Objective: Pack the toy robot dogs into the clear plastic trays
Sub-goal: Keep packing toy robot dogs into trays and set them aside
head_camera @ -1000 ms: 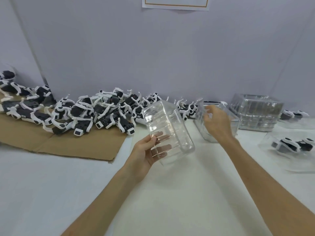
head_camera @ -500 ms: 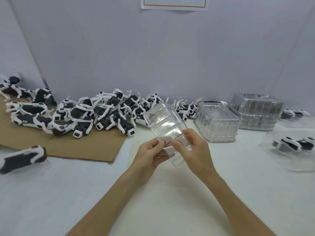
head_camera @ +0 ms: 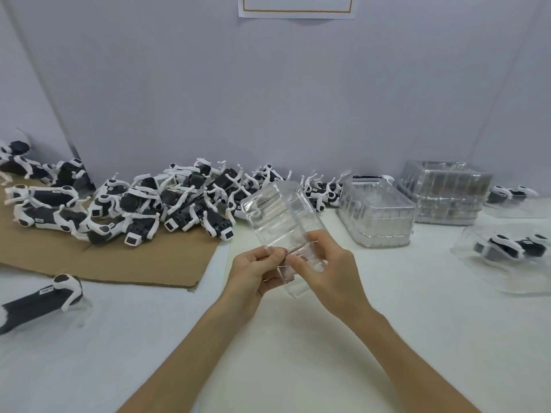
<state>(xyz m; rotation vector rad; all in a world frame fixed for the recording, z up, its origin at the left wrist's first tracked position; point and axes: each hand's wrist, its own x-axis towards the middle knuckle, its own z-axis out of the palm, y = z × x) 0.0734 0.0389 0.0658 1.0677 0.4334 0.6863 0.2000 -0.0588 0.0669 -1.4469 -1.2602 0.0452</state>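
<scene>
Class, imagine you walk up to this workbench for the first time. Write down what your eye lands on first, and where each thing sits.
First comes the clear tray, held tilted at the centre by the left hand and the right hand, which pinch its near end. Next is the tangled heap of toy dogs, black and white, at the back left, partly on a cardboard sheet. At the right stand a near stack of trays and a far stack of trays.

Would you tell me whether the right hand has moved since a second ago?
Yes: the right hand drew back from the tray stack, nearer and leftward, onto the held clear tray.
</scene>
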